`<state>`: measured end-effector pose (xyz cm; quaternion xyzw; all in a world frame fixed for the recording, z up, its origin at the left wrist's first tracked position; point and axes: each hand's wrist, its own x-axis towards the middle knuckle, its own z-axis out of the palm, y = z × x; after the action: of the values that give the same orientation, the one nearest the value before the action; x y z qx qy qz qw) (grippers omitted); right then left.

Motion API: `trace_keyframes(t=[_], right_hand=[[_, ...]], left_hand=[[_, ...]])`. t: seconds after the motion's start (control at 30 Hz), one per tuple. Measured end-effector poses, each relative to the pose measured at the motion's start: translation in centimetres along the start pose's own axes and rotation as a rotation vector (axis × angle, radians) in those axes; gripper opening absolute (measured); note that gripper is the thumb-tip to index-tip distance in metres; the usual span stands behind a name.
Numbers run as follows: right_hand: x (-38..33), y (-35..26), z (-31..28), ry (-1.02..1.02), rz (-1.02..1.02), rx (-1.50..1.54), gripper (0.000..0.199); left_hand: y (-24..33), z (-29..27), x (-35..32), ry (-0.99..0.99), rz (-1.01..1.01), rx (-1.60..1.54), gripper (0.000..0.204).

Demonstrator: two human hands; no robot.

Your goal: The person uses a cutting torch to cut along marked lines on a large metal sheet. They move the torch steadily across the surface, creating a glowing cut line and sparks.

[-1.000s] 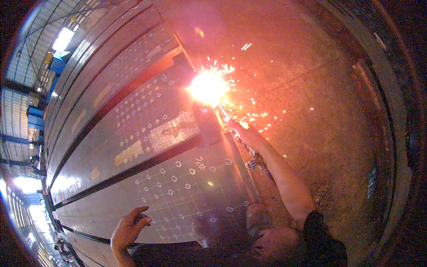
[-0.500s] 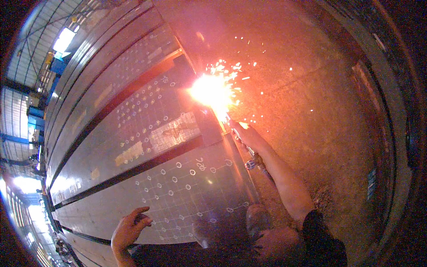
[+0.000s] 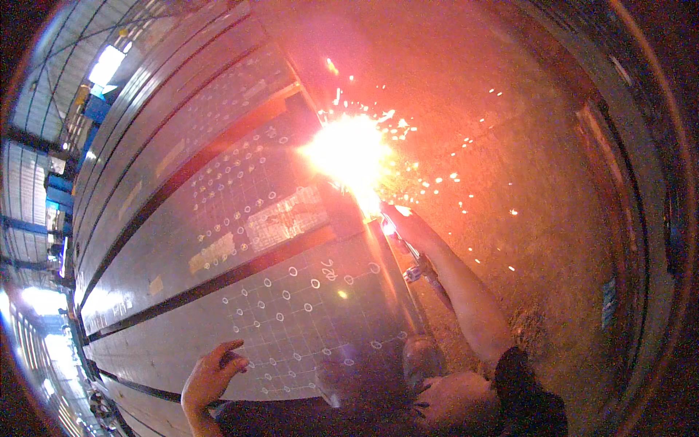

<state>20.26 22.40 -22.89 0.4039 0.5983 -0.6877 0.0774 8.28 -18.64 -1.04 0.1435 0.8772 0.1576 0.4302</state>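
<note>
My right hand (image 3: pixel 411 224) is stretched forward and shut on a cutting torch (image 3: pixel 416 268), whose tip is at the right edge of a large grey steel plate (image 3: pixel 291 306). A dazzling orange flare (image 3: pixel 349 149) burns just beyond the hand and throws sparks to the right over the floor. The glare hides the torch tip. My left hand (image 3: pixel 211 375) rests on the near part of the plate at lower left, with its fingers bent and apart and nothing in them. The plate is marked with rows of small chalk circles.
Several long steel plates (image 3: pixel 182 146) lie side by side to the left, with dark gaps between them. A rough floor (image 3: pixel 539 189), lit orange, lies to the right, and a curved dark rail (image 3: pixel 641 218) runs beyond it. Bright workshop windows (image 3: pixel 105 65) show at far left.
The flare has crept slightly toward me along the plate's edge and grown wider, with sparks spreading further right. My left hand has stayed in place.
</note>
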Motion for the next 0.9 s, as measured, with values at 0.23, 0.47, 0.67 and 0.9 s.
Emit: trace_keyframes(t=[0.23, 0.47, 0.67, 0.9], right_hand=[[2.7, 1.3, 0.0, 0.055, 0.021, -0.009, 0.064], [1.0, 0.6, 0.2, 0.026, -0.194, -0.076, 0.054], [1.7, -0.5, -0.2, -0.004, -0.228, -0.198, 0.077], [1.7, 4.3, -1.4, 0.332, -0.356, -0.334, 0.083]], left_hand=[[0.4, 0.2, 0.4, 0.000, 0.000, -0.021, 0.042], [-0.1, -0.2, -0.2, 0.001, -0.013, -0.025, 0.043], [-0.1, -0.1, 0.5, -0.050, -0.060, -0.027, 0.044], [-0.1, 0.4, 1.2, -0.076, -0.050, -0.101, 0.045]])
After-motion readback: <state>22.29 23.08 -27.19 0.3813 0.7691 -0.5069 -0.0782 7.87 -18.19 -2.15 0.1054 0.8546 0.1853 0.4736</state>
